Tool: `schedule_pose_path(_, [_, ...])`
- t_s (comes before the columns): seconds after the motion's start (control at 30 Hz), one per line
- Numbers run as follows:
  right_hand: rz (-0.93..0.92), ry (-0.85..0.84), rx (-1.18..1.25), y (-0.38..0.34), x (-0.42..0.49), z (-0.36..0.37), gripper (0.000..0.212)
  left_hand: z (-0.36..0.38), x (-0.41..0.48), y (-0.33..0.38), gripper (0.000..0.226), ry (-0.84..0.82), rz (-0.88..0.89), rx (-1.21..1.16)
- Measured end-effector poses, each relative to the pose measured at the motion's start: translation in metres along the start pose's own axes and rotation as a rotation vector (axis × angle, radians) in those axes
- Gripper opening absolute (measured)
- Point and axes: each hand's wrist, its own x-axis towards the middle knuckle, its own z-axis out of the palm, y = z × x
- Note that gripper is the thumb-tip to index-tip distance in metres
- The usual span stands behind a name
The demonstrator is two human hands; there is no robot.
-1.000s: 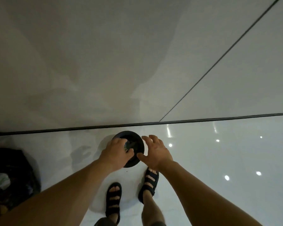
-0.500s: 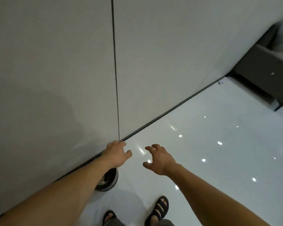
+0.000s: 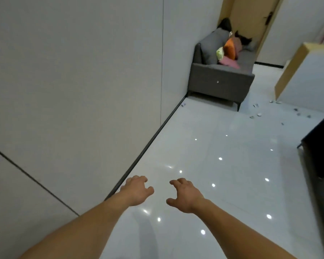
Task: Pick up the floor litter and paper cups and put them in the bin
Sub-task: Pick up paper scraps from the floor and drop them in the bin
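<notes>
My left hand and my right hand hang in front of me over the glossy white floor, fingers loosely curled and holding nothing. Small scraps of litter lie scattered on the floor far ahead, between the sofa and the white cabinet. One more scrap lies by the wall near the sofa's left leg. The bin is out of view.
A grey sofa with coloured cushions stands against the wall ahead. A white cabinet with a wood edge is at the far right, and a dark low table juts in at the right edge. The wall runs along my left.
The view has swung up and right, away from the black bin at my feet, toward the sofa. Both hands left the bin and now hang free.
</notes>
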Motion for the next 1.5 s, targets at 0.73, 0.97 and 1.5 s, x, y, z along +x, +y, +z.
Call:
schedule_pose_path(0.73, [0.298, 0.112, 0.164, 0.249, 0.171, -0.185, 0.077, -0.050, 0.286, 0.283, 0.062, -0.134, 0.268, 0.006])
schedule_pose_path(0.97, [0.331, 0.113, 0.189, 0.312, 0.250, -0.242, 0.076, -0.090, 0.388, 0.359, 0.062, -0.139, 0.290, 0.025])
schedule_pose_path(1.5, [0.270, 0.115, 0.124, 0.537, 0.439, -0.438, 0.075, -0.133, 0.606, 0.600, 0.060, -0.116, 0.265, -0.029])
